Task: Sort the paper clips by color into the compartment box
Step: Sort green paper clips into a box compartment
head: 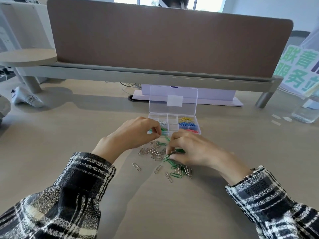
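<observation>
The right hand [189, 149] is curled down onto the desk [155, 204], its thumb and fingertips pinching a few green clips [179, 150] that poke out beneath its fingers. Just in front of its wrist, on the near side, lies a mixed heap of loose green and silver clips [179, 171]. To its left, between the two hands, a spread of silver clips [154, 153] lies on the desk with a single green one [161, 144] among them. The left hand [138, 133] hangs over the near left corner of the compartment box [173, 125], fingers curled and thumb meeting the forefinger. Green shows right under those fingertips, but I cannot tell whether the hand holds a clip or only hovers above the sorted green clips [164, 129] in that compartment. Just beyond its fingertips is the compartment of sorted silver clips [162, 123]. Beyond the right hand, in the box's right column, sit yellow clips [185, 119] farthest away, blue clips [187, 125] in the middle and pink clips [192, 131] nearest its knuckles. The box's clear lid [173, 94] stands open behind both hands. Both wrists come out of black-and-white plaid sleeves [77, 183].
</observation>
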A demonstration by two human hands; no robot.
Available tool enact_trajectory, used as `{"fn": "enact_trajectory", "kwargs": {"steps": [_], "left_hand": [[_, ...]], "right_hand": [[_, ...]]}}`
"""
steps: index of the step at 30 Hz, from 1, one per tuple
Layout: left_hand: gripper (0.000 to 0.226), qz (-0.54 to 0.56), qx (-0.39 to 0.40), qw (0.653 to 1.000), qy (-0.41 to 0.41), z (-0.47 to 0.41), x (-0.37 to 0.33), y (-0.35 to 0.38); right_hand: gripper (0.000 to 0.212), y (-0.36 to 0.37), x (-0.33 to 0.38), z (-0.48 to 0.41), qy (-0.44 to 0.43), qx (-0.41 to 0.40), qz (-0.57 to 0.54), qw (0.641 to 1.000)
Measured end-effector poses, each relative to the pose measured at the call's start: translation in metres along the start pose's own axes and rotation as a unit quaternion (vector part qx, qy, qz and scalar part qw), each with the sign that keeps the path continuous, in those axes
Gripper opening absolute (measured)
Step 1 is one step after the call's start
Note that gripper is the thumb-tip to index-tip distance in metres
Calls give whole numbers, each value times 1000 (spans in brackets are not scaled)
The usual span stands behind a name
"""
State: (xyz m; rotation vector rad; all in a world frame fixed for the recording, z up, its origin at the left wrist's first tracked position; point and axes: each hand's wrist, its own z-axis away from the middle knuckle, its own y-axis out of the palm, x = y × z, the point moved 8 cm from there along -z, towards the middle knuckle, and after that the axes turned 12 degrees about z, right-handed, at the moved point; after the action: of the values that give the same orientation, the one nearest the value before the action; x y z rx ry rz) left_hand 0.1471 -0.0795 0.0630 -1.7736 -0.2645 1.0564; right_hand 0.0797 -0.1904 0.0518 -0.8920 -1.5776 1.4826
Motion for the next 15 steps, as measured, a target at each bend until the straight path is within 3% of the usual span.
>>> {"fn": "enact_trajectory", "kwargs": {"steps": [10,15], "left_hand": [[6,45,31,998,-4,2,-4,6],[10,102,56,993,0,1,-8,12]], "right_hand": [[0,6,-7,1,18,19,-34,999],[8,-3,-22,5,72,-37,-160,984]]}}
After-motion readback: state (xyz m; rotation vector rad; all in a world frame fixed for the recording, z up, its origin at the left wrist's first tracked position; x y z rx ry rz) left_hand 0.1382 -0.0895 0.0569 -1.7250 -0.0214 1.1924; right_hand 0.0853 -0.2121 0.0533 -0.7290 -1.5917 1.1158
